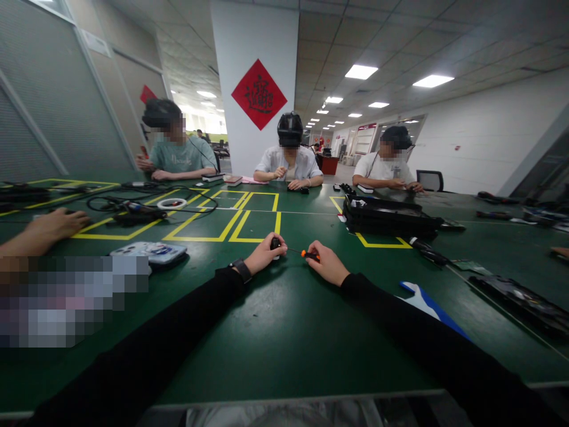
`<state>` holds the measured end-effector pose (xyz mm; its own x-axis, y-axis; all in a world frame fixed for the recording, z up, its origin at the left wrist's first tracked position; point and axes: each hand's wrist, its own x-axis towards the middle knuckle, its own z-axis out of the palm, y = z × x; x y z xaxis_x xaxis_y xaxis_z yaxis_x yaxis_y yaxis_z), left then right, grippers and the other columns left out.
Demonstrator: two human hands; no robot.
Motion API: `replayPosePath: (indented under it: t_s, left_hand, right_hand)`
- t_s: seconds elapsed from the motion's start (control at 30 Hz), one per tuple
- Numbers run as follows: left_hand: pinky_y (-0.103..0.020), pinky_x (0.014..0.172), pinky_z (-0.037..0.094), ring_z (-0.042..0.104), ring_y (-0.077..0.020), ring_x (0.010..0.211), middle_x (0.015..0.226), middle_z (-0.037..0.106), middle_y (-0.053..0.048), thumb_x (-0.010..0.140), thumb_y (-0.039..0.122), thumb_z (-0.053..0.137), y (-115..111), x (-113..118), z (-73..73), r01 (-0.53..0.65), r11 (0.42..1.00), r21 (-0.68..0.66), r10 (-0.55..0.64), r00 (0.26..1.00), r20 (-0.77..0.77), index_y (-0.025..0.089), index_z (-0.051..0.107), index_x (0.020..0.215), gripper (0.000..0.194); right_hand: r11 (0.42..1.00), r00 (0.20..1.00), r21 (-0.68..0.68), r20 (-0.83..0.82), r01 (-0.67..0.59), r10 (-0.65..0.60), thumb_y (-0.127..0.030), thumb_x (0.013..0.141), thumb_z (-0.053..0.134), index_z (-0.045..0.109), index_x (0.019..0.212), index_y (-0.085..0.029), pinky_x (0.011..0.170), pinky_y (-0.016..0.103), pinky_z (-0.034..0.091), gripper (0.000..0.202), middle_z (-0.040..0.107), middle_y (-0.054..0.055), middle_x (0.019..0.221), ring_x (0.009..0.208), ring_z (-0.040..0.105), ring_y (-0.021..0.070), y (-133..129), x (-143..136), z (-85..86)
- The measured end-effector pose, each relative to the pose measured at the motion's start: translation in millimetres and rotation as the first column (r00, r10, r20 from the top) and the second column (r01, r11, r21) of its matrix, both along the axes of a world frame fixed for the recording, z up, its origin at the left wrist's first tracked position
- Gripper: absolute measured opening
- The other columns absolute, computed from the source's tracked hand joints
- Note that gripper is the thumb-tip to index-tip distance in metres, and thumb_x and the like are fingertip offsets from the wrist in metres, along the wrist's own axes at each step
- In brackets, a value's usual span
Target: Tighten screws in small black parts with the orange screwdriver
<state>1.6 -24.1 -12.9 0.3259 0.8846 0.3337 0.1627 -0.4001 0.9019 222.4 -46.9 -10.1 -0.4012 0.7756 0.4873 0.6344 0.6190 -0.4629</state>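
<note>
My left hand (263,255), with a dark watch on its wrist, is closed around a small black object (275,244) above the green table (267,332). My right hand (328,263) grips the orange and black handle of a screwdriver (310,255). Its thin shaft points left, towards the black object. Whether the tip touches that object is too small to tell.
Black trays (391,216) are stacked at the right, beyond a blue and white item (431,305). A patterned case (151,254) and tangled cables (137,212) lie at the left, near another person's hand (60,225). Three people sit across the table.
</note>
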Motion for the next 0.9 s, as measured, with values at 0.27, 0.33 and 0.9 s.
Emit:
replayPosePath:
  t_s: [0.27, 0.33, 0.9]
  left_hand:
    - [-0.023, 0.063, 0.043, 0.05, -0.0097, 0.072, 0.083, 0.054, 0.0, 0.069, 0.036, 0.058, -2.1, -0.4, 2.4, -0.04, 0.997, 0.059, 0.042, 0.999, -0.028, 0.018, 0.047, 0.09, 0.029]
    - [-0.023, 0.063, 0.043, 0.05, -0.0098, 0.072, 0.084, 0.054, 0.0, 0.069, 0.036, 0.059, -1.4, -0.3, 1.2, -0.024, 0.999, 0.048, 0.025, 0.999, -0.021, 0.018, 0.047, 0.091, 0.031]
    - [-0.021, 0.057, 0.042, 0.049, -0.0087, 0.065, 0.081, 0.052, 0.001, 0.067, 0.041, 0.059, -3.8, 1.2, 1.5, -0.077, 0.997, 0.028, 0.079, 0.995, -0.053, 0.019, 0.046, 0.092, 0.037]
  right_hand:
    - [1.0, 1.0, -0.006, -0.006, -0.012, 0.012, -0.03, 0.074, 0.053, 0.051, 0.086, -0.017, 0.059, 0.021, 0.034, 0.017, 0.057, -0.001, 0.071, 0.061, 0.049, 0.0103, -6.3, -1.2, 4.1]
    - [1.0, 1.0, -0.016, 0.015, -0.002, 0.003, -0.034, 0.077, 0.05, 0.052, 0.084, -0.017, 0.057, 0.021, 0.033, 0.019, 0.057, -0.001, 0.068, 0.058, 0.048, 0.0101, -7.6, -1.3, 5.1]
    - [0.995, 0.994, 0.037, 0.049, 0.093, -0.095, -0.036, 0.08, 0.046, 0.06, 0.078, -0.019, 0.059, 0.021, 0.033, 0.022, 0.06, 0.001, 0.069, 0.061, 0.05, 0.0121, -9.5, -1.9, 7.8]
